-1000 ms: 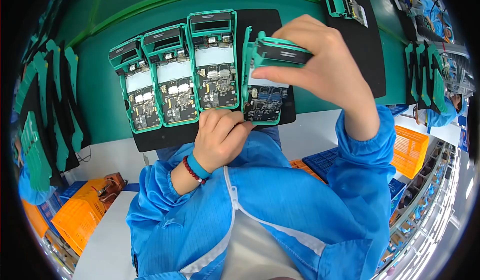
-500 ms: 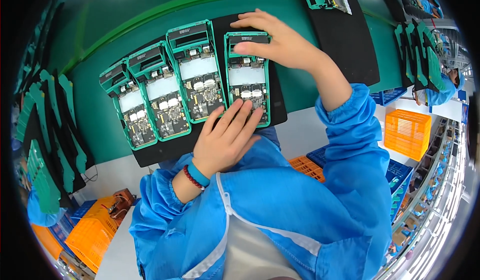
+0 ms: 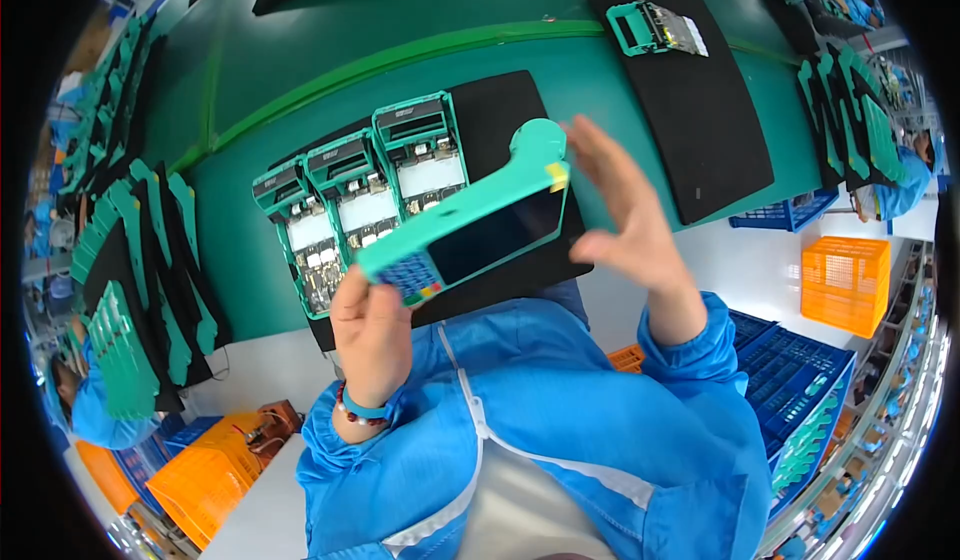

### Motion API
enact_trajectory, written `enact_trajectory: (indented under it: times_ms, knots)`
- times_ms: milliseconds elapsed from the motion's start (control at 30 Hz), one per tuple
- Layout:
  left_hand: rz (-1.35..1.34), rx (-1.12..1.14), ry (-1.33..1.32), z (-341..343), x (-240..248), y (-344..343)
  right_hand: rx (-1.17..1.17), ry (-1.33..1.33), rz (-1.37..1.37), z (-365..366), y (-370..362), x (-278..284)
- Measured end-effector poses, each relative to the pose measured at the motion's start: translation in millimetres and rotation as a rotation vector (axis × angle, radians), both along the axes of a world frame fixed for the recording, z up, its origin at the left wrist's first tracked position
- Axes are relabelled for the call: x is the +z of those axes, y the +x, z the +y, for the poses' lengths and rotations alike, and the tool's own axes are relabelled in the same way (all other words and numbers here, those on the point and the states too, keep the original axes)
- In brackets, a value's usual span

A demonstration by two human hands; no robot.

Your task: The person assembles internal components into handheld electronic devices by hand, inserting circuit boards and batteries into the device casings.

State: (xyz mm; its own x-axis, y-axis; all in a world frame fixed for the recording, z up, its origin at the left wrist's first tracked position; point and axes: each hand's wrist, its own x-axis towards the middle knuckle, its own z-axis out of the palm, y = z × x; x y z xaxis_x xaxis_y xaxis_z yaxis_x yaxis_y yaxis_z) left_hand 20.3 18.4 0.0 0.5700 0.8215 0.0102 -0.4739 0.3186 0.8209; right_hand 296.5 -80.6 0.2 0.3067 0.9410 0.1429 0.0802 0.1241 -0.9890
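A green handheld payment terminal (image 3: 490,222) is up off the table, tilted, its dark screen and blue keypad turned toward me. My left hand (image 3: 372,335) grips its keypad end between thumb and fingers. At the opposite, rounded end, my right hand (image 3: 630,215) is spread open, close beside the terminal and not gripping it. Behind it, three opened green terminal housings (image 3: 345,195) with bare circuit boards lie in a row on a black foam mat (image 3: 500,105). The held terminal covers part of the nearest housings.
A second black mat (image 3: 700,110) at the right bears an opened green unit (image 3: 655,30). Green housing parts (image 3: 125,345) stand on mats at the left. Orange crates (image 3: 845,285) and blue crates (image 3: 790,370) are around the table. People in blue work at both sides.
The rightmost terminal, which lay face down on the mat under both hands, is now lifted and turned screen side toward me. My left hand grips it; my right hand is off it.
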Motion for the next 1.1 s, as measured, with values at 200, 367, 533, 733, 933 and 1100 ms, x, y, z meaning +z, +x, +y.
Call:
enact_trajectory:
  times_ms: [200, 367, 533, 733, 933, 1100]
  knots:
    - [-0.376, -0.169, -0.551, -7.3, -31.4, -25.9, -0.029, -0.117, 0.031, 19.5, -63.5, 37.3]
    - [-0.278, -0.049, -0.621, -18.3, -25.5, -24.2, -0.078, 0.095, -0.185, 21.9, -81.8, 50.1]
    - [-0.290, -0.060, -0.616, -22.9, -30.7, -21.6, -0.123, 0.152, -0.305, 18.9, -85.4, 47.8]
    - [-0.391, -0.129, -0.635, -21.5, -26.4, -21.6, -0.049, 0.095, -0.084, 20.6, -70.3, 36.1]
    - [0.408, 0.056, 0.783, -12.7, 5.7, -2.9, -0.102, -0.077, 0.194, -10.3, -40.9, -13.1]
    - [0.495, -0.261, 1.295, -10.4, 11.3, 30.9, -0.130, -0.156, 0.206, -9.9, -50.4, -3.9]
